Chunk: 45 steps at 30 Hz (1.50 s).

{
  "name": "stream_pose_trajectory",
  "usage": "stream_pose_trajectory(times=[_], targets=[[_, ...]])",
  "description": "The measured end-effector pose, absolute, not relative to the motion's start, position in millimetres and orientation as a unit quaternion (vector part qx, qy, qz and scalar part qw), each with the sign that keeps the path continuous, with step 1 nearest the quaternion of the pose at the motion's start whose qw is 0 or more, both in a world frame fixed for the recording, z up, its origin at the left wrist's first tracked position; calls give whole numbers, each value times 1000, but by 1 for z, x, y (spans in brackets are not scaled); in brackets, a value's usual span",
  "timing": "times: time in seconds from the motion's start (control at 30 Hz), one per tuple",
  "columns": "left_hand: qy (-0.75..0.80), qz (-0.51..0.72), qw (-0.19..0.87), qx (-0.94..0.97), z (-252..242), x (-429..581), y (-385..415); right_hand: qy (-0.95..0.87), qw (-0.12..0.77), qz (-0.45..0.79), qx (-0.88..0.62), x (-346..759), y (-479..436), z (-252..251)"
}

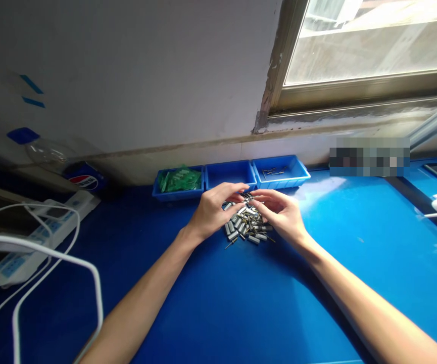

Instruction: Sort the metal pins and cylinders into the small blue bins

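My left hand (218, 208) and my right hand (284, 215) meet over a pile of small metal parts (247, 222) on the blue table. The pile mixes short silvery-grey blocks with thin pins, some of them brass-coloured. Fingers and thumb of each hand curl toward each other, with the fingertips close together. A tiny piece seems to be between them, too small to make out. The hands cover the back and sides of the pile.
Behind the hands stand three joined blue bins: the left bin (178, 193) with green packets, the middle bin (230, 163), and the right bin (304, 177) with a few dark pins. At left are a power strip (57, 222), a white cable (62, 257) and a bottle (47, 154).
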<state>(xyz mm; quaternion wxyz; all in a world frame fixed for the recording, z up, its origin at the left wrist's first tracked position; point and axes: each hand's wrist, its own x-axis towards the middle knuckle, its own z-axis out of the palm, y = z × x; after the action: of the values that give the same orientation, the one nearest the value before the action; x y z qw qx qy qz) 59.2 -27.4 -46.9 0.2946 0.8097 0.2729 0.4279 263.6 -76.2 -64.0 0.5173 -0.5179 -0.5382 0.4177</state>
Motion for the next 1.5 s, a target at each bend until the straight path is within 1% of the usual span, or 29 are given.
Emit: stream_pose_trajectory(times=[0.1, 0.2, 0.27, 0.33, 0.4, 0.47, 0.53, 0.67, 0.73, 0.8, 0.87, 0.97, 1.1, 1.23, 1.33, 1.5], targets=[[260, 435, 293, 811, -50, 62, -27, -511, 512, 469, -506, 262, -75, -59], [284, 402, 260, 830, -48, 60, -22, -494, 516, 478, -511, 262, -73, -57], [327, 337, 209, 858, -43, 55, -18, -480, 540, 450, -525, 263, -70, -57], [374, 246, 157, 881, -37, 47, -15, -457, 587, 395, -538, 267, -66, -58], [406, 179, 114, 889, -34, 39, -12, -443, 625, 348, -541, 272, -63, -60], [431, 140, 87, 887, -34, 34, -11, -448, 629, 334, -540, 276, -60, -63], [445, 130, 74, 883, -37, 33, -12, -455, 618, 337, -545, 280, -59, -66], [449, 133, 48, 882, -40, 36, -15, -458, 604, 345, -554, 281, -61, -72], [450, 138, 54, 880, -37, 38, -17, -462, 597, 352, -552, 280, -63, -73], [442, 179, 92, 874, -32, 38, -18, -474, 586, 359, -550, 278, -65, -71], [412, 246, 156, 864, -27, 39, -19, -495, 564, 370, -547, 274, -67, -67], [349, 339, 229, 843, -25, 43, -21, -526, 524, 417, -525, 265, -72, -59], [308, 403, 241, 828, -26, 51, -25, -515, 505, 493, -486, 253, -76, -53], [303, 425, 264, 811, -32, 54, -25, -504, 516, 487, -492, 248, -74, -54], [356, 365, 244, 825, -37, 52, -22, -492, 535, 464, -507, 248, -66, -57], [448, 165, 126, 870, -41, 45, -17, -504, 568, 434, -484, 247, -53, -59]])
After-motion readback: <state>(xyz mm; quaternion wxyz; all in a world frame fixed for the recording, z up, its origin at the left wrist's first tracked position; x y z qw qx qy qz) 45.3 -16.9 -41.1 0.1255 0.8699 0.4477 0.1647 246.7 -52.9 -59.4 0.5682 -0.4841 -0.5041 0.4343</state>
